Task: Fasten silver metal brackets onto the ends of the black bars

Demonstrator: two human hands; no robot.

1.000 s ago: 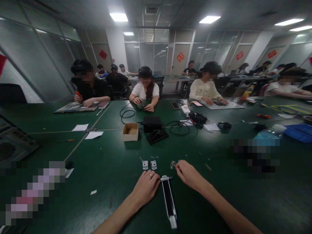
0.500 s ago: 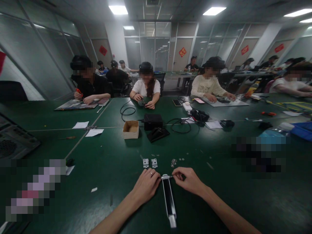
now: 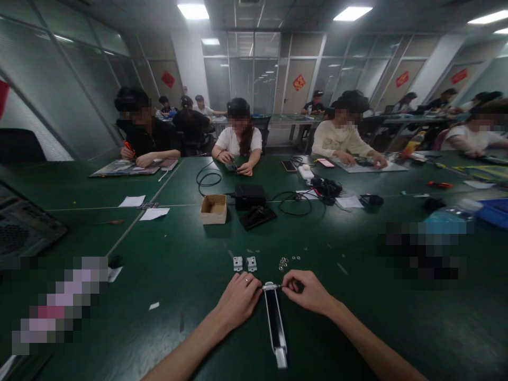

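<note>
A long metal frame (image 3: 282, 338) with a dark middle lies on the green table, with a thin metal rod (image 3: 272, 287) across its far end. My left hand (image 3: 239, 299) is closed at the rod's left end, a ring on one finger. Pinched fingers of my right hand (image 3: 304, 291) meet the rod's right end. Just beyond my left hand sit two small metal brackets (image 3: 237, 263) (image 3: 251, 263). Several small rings or nuts (image 3: 283, 263) lie beyond my right hand.
An open cardboard box (image 3: 213, 218) stands beside a black box (image 3: 249, 197) and cables. Paper slips (image 3: 154, 214) lie to the left, near a computer case (image 3: 24, 222). A blue tray (image 3: 492, 212) is at the right. Several people sit across the table (image 3: 190, 238).
The view has shifted slightly. Both hands remain at the rod's ends, with hardly any visible movement.
</note>
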